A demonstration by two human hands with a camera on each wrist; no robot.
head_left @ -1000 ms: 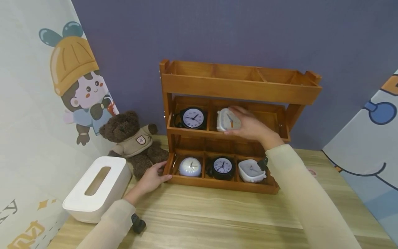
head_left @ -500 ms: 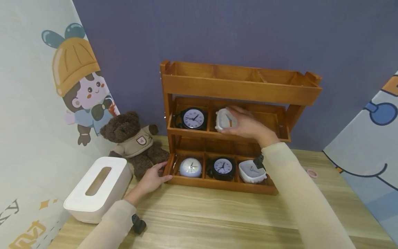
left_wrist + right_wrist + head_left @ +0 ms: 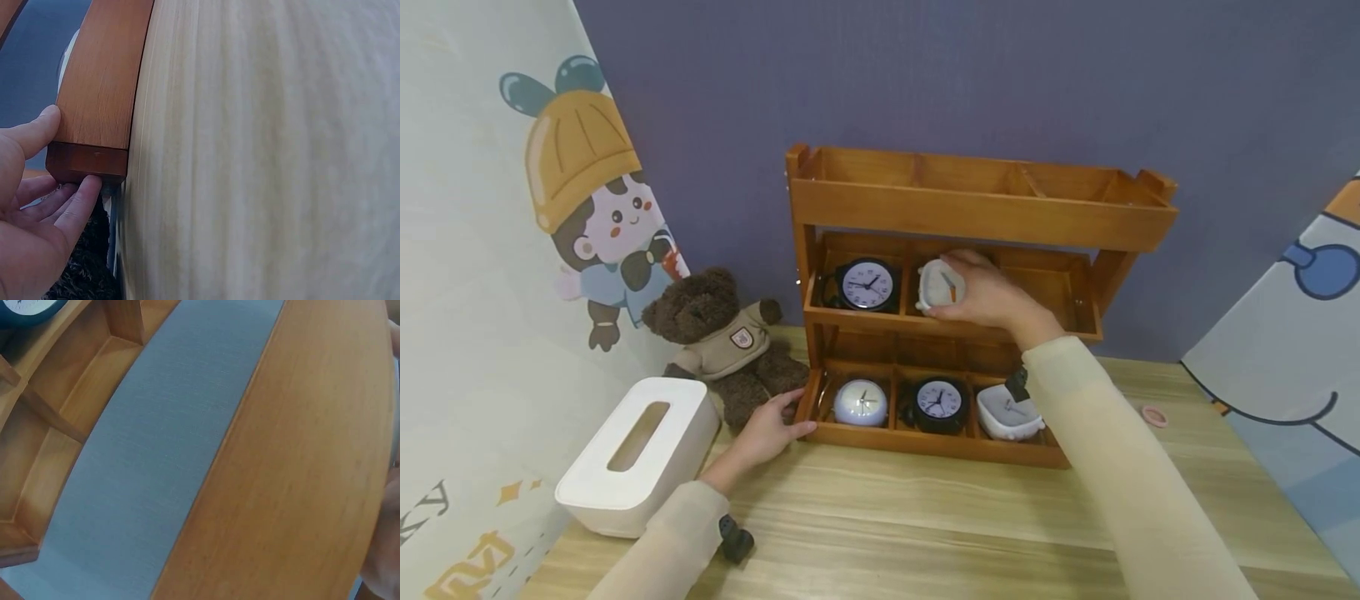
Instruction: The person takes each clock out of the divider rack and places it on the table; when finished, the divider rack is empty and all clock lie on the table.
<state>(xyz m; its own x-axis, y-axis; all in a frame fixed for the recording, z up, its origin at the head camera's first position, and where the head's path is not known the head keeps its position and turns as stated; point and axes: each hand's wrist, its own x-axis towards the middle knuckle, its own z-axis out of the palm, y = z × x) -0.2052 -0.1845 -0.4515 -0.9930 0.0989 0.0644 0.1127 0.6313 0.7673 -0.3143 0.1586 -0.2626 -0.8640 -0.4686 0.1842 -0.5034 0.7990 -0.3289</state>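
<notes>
My right hand holds a white alarm clock by its right side, in the middle tier of the brown wooden shelf. In the right wrist view only part of that hand shows, behind a wooden board, and the held clock cannot be made out. A black alarm clock sits one compartment to the left. My left hand grips the shelf's lower left corner. The left wrist view shows its thumb on one edge of the tray's front board and fingertips against the end.
The bottom tier holds a round pale clock, a black clock and a white clock. Left of the shelf are a brown teddy bear and a white tissue box. A pink ring lies at right.
My right hand and the white clock have shifted slightly left in the middle tier, towards the black clock. The left hand stays at the shelf's corner.
</notes>
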